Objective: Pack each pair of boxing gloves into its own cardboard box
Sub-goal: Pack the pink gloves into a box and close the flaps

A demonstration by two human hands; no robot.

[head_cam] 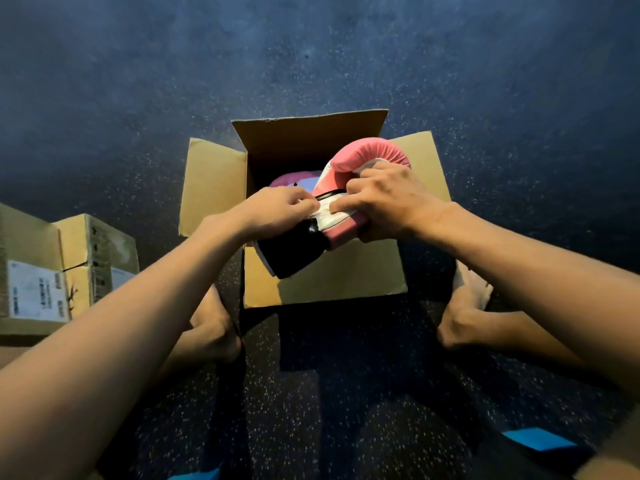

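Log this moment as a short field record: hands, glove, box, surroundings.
left hand: pinching the white label on the glove's cuff
right hand: gripping the glove by its cuff
glove: pink and white, held over the open box, not yet inside
second glove: pink, already down in the box
box: cardboard, all flaps open, on the floor between bare feet
other boxes: labelled cartons at the left
floor: dark, speckled

No text can be read. Printing on the white labels of the stacked side boxes is blurred.
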